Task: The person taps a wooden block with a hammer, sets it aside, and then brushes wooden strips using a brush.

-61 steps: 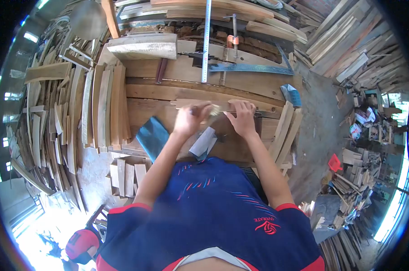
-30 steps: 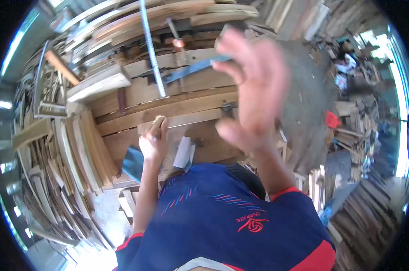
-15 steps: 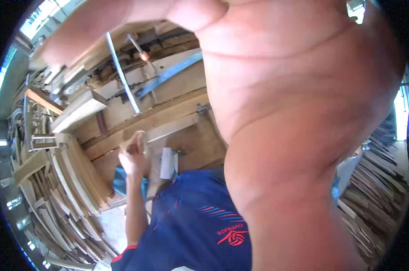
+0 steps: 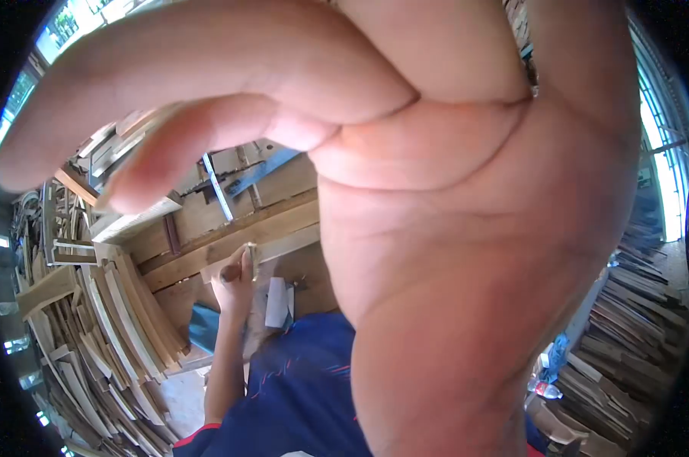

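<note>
My right hand (image 4: 466,198) fills much of the view close to the camera, palm showing and fingers spread, with nothing seen in it. Its arm hides the right part of the wooden bench (image 4: 184,283). Further off, my left hand (image 4: 236,293) is closed round a small brown-handled tool (image 4: 228,273), with a pale yellowish edge beside the fingers. The tool's full shape cannot be made out. Right of that hand, a light wood strip (image 4: 291,243) lies on the bench. Nearer my body are a white folded sheet (image 4: 277,303) and a dark teal sheet (image 4: 204,327).
A metal ruler (image 4: 218,190) and a blue square (image 4: 266,170) lie at the back of the bench. Curved boards (image 4: 135,305) stand stacked on the left. More wood pieces (image 4: 626,335) and a plastic bottle (image 4: 545,389) are at the lower right.
My right hand has left the wood strip and come up close to the camera. My left hand keeps hold of the tool over the bench. The view has swung round to the right.
</note>
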The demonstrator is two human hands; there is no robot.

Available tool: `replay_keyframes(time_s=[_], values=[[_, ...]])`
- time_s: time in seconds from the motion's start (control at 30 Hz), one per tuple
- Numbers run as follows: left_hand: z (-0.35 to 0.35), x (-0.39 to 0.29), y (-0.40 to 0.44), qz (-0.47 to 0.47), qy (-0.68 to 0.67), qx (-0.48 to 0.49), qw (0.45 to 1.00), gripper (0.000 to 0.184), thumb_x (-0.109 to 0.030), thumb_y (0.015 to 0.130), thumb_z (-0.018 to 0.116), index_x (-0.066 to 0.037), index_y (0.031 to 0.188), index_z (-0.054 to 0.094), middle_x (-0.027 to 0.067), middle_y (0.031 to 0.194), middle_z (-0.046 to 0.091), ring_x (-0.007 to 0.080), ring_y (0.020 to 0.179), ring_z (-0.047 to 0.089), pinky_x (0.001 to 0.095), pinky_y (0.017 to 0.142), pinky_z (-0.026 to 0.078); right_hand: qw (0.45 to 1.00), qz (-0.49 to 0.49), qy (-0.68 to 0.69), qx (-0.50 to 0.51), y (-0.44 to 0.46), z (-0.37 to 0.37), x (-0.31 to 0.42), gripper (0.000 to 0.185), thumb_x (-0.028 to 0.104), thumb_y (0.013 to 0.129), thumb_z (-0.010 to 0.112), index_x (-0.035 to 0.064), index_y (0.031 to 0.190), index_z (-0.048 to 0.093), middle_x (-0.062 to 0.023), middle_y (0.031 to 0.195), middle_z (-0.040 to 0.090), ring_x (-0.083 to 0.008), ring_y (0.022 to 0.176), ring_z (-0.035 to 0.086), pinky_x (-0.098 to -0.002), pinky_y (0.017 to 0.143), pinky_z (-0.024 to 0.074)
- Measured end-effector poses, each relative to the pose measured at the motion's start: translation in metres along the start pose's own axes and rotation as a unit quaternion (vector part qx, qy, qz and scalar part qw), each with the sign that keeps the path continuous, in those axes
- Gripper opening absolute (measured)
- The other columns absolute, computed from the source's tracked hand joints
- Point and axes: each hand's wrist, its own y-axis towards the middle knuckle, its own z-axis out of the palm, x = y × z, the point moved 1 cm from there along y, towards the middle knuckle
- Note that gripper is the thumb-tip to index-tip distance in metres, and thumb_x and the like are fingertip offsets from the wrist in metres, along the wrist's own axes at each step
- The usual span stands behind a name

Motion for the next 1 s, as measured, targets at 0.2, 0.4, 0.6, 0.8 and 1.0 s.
replay_keyframes(time_s=[0.2,0.4,0.6,0.8,1.0], values=[[0.011,0.013,0.006,0.068,-0.003,-0.053,0.996,0.023,-0.025,0.102,0.068,-0.008,0.113,0.080,0.0150,0.058,0.061,0.0338,0.051,0.062,0.0451,0.052,0.047,0.955,0.127,-0.236,-0.131,-0.036,-0.094,-0.061,0.067,0.042,0.092,0.078,-0.0028,0.137,0.057,-0.0220,0.122,0.067,-0.0320,0.107,0.070,-0.0441,0.089,0.0583],[0.011,0.007,0.000,0.009,-0.061,-0.057,0.996,0.025,-0.026,0.102,0.068,-0.006,0.111,0.080,0.0202,0.074,0.071,0.0315,0.062,0.072,0.0425,0.059,0.055,0.953,0.092,-0.214,-0.191,-0.033,-0.092,-0.056,0.065,0.043,0.092,0.078,-0.0043,0.133,0.060,-0.0220,0.116,0.071,-0.0317,0.102,0.073,-0.0434,0.085,0.0603],[0.020,-0.046,0.017,-0.138,-0.122,0.056,0.981,0.026,-0.027,0.100,0.069,-0.004,0.108,0.078,0.0224,0.085,0.074,0.0305,0.075,0.074,0.0416,0.069,0.055,0.992,-0.101,0.056,-0.040,0.058,0.041,0.012,0.064,0.044,0.092,0.077,-0.0058,0.130,0.063,-0.0221,0.110,0.074,-0.0315,0.096,0.076,-0.0427,0.081,0.0622],[0.032,0.013,0.004,-0.030,-0.087,-0.017,0.996,0.025,-0.027,0.102,0.068,-0.006,0.109,0.080,0.0211,0.084,0.074,0.0288,0.073,0.074,0.0401,0.069,0.055,0.956,0.179,-0.161,0.166,-0.056,0.030,-0.089,0.040,0.032,0.095,0.074,0.0009,0.119,0.070,-0.0198,0.117,0.074,-0.0386,0.113,0.069,-0.0475,0.099,0.0534],[-0.018,0.035,0.000,-0.078,-0.014,-0.074,0.994,0.023,-0.026,0.102,0.069,-0.007,0.108,0.081,0.0169,0.091,0.078,0.0337,0.078,0.076,0.0399,0.073,0.060,0.850,0.180,-0.374,0.324,-0.238,-0.021,-0.150,0.057,0.044,0.092,0.072,0.0051,0.133,0.063,-0.0203,0.138,0.059,-0.0387,0.138,0.048,-0.0520,0.119,0.0347]])
